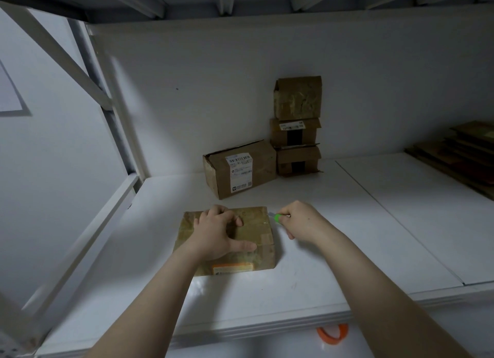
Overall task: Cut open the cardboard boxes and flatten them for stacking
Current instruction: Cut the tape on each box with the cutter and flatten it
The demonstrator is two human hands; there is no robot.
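A flat, taped cardboard box lies on the white shelf in front of me. My left hand presses down on its top, thumb stretched along the near edge and fingers bent at the far edge. My right hand grips a green box cutter whose blade tip meets the box's far right corner. Behind, a larger labelled box lies on its side. Beside it stands a stack of three small boxes against the back wall.
Flattened cardboard sheets are piled at the shelf's right end. A white metal frame with a diagonal brace borders the left side. An orange tape roll shows below the shelf's front edge.
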